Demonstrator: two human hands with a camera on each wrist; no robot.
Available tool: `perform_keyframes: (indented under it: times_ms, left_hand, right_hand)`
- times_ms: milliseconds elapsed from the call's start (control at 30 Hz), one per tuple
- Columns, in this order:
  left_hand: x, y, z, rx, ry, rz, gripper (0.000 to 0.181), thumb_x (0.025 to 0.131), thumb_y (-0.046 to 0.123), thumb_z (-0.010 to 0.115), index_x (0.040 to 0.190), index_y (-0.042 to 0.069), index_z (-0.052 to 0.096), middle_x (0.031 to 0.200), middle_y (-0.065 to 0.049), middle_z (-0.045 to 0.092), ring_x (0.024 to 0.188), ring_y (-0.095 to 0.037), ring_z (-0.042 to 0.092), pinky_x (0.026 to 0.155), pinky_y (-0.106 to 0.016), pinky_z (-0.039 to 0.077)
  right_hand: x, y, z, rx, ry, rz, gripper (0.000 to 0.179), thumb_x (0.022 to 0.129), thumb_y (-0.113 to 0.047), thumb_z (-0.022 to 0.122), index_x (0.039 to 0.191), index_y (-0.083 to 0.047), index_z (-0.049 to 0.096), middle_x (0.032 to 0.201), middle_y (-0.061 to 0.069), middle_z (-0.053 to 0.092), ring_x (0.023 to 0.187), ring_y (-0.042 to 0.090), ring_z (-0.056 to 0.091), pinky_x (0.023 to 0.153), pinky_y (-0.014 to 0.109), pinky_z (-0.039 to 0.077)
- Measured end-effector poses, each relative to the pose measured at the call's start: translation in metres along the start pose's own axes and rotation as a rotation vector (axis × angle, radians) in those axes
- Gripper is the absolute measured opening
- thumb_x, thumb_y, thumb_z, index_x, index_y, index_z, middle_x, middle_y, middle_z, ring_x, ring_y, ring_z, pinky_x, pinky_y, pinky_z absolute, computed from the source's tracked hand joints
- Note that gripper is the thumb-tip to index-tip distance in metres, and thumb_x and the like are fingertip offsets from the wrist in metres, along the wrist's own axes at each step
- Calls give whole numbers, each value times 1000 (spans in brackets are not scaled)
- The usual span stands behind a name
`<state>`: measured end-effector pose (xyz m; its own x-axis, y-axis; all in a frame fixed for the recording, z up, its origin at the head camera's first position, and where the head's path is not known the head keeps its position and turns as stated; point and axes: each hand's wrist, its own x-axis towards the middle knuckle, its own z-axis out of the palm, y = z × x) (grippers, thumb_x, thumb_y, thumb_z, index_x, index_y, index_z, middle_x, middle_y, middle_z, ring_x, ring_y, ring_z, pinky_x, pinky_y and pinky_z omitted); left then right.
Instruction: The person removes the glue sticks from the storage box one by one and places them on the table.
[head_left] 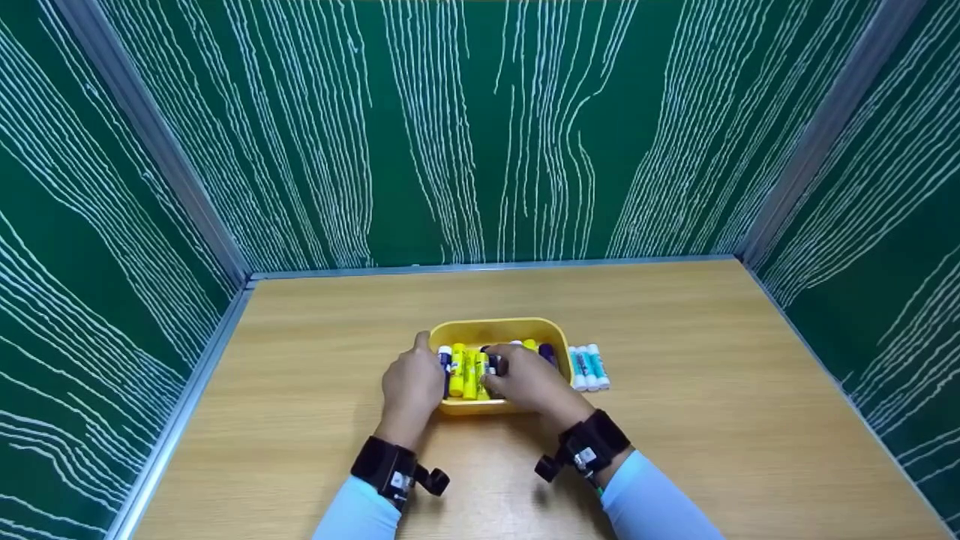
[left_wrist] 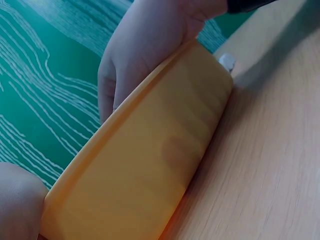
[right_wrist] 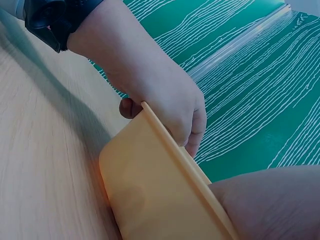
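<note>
A yellow plastic tub [head_left: 499, 407] holds several glue sticks: yellow ones [head_left: 457, 371], a dark blue one [head_left: 445, 367] with a white cap at the left end, and a dark purple one [head_left: 547, 352] at the right. My left hand [head_left: 412, 382] grips the tub's left end, its fingers over the rim. Inside the tub, my right hand [head_left: 529, 379] pinches a dark glue stick [head_left: 493, 365], partly hidden by thumb and fingers. Both wrist views mostly show the tub's outer wall [left_wrist: 135, 165], which hides the fingertips.
Several white-and-teal glue sticks [head_left: 589, 367] lie side by side on the wooden table [head_left: 675, 435], just right of the tub. Green panels [head_left: 495, 150] with white wavy lines stand behind and on both sides, with metal edging [head_left: 495, 265] along the table's back.
</note>
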<state>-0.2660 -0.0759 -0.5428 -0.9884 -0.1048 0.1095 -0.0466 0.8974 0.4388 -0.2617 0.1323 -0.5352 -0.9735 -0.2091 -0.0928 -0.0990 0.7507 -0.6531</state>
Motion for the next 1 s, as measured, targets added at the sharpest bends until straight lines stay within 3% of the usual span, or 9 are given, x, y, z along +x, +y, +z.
perform_keyframes:
  times_ms: [267, 533, 800, 1000]
  left_hand:
    - [2, 0, 0, 11, -20, -16, 46, 120, 26, 50, 162, 9, 56, 95, -18, 82, 79, -35, 79, 66, -52, 62]
    - [1, 1, 0, 21, -14, -13, 46, 119, 25, 51, 162, 9, 56, 95, -17, 82, 77, -33, 78, 64, -50, 61]
    - [0, -1, 1, -1, 12, 3, 45, 120, 24, 50, 161, 9, 58, 94, -17, 82, 78, -35, 78, 64, -50, 62]
    - [-2, -1, 0, -11, 12, 3, 42, 119, 23, 49, 157, 9, 59, 101, -21, 84, 86, -40, 81, 68, -55, 63]
  right_hand:
    - [0, -1, -2, 33, -31, 50, 56, 104, -40, 83, 155, -21, 67, 129, 7, 76, 109, 24, 69, 108, 50, 60]
    - [0, 2, -3, 97, -25, 68, 43, 105, -36, 83, 141, -25, 64, 107, 5, 71, 96, 25, 68, 86, 38, 58]
    - [-2, 1, -2, 183, 33, 70, 42, 104, -35, 86, 136, -17, 64, 110, 3, 72, 96, 23, 68, 83, 35, 60]
    - [-4, 3, -4, 161, 107, -18, 39, 98, -33, 93, 120, -16, 66, 115, 4, 78, 102, 21, 73, 94, 42, 64]
